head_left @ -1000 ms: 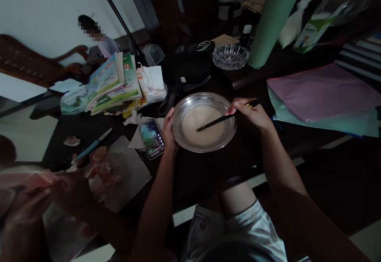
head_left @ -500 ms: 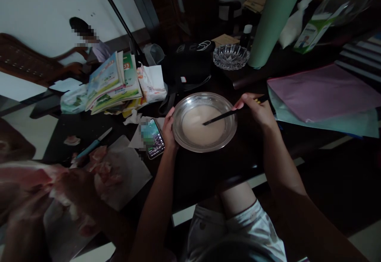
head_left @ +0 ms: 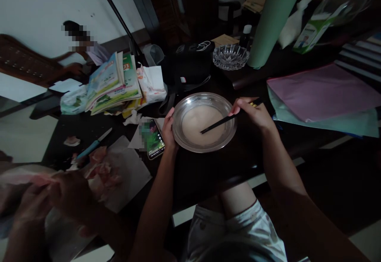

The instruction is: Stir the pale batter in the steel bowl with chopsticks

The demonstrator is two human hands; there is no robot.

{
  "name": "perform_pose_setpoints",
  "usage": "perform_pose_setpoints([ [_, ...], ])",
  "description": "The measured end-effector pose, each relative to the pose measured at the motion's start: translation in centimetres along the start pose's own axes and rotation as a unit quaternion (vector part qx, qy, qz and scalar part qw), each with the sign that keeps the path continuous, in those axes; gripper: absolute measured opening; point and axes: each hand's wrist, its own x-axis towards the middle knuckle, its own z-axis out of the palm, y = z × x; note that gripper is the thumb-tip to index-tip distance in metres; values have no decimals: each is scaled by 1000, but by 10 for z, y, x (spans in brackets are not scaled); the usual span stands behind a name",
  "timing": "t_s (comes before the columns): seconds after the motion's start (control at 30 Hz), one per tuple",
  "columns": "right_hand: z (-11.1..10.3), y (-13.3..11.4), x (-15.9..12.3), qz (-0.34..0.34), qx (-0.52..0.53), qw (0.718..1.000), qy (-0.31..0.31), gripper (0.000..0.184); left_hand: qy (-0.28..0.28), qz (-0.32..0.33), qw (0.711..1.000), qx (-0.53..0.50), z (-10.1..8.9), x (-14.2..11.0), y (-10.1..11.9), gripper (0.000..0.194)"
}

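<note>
A shiny metal bowl (head_left: 177, 133) stands on the dark table, with a milky, cream-coloured liquid (head_left: 198, 121) inside. My left hand (head_left: 169, 130) grips the bowl's left rim, fingers along its outer side. In my right hand (head_left: 251, 110) is a pair of black chopsticks (head_left: 218, 123) with gold marks near the top, slanting down to the left. Their tips dip into the liquid near its middle. Just left of my left hand lies a lit phone (head_left: 155, 137).
At the left, another person's hands (head_left: 67, 194) hold something pale and pink above a white sheet (head_left: 131, 171) with pink peelings. A blue-handled knife (head_left: 92, 147) lies beyond. Books (head_left: 113, 83), a glass ashtray (head_left: 230, 58), a green cylinder (head_left: 274, 24) and a pink folder (head_left: 324, 91) surround the bowl.
The chopstick tips have shifted slightly left and nearer in the liquid, my right hand moving left with them. The other person's hands moved, and the phone picture changed. The bowl stayed put.
</note>
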Motion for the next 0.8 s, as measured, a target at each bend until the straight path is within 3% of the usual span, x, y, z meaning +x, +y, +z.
perform_pose_setpoints([
  [0.1,3,-2,1,2,-5,1000,-17,39,3,4,1000,-4,0,0,0,38],
  [0.2,1,-1,1,0,-15,998,59,41,4,1,1000,-1,1,-1,0,39],
  [0.27,1,-1,0,2,-14,997,76,44,3,-1,1000,7,1,-1,1,39],
  [0.43,4,-3,1,9,-5,1000,-11,40,-2,6,1000,19,-1,0,0,37],
  [0.6,0,-1,1,-5,-18,997,70,42,-5,5,1000,11,-2,1,-2,40],
  [0.8,4,-2,1,7,-5,1000,-19,40,3,-3,1000,-1,-1,1,-1,39],
])
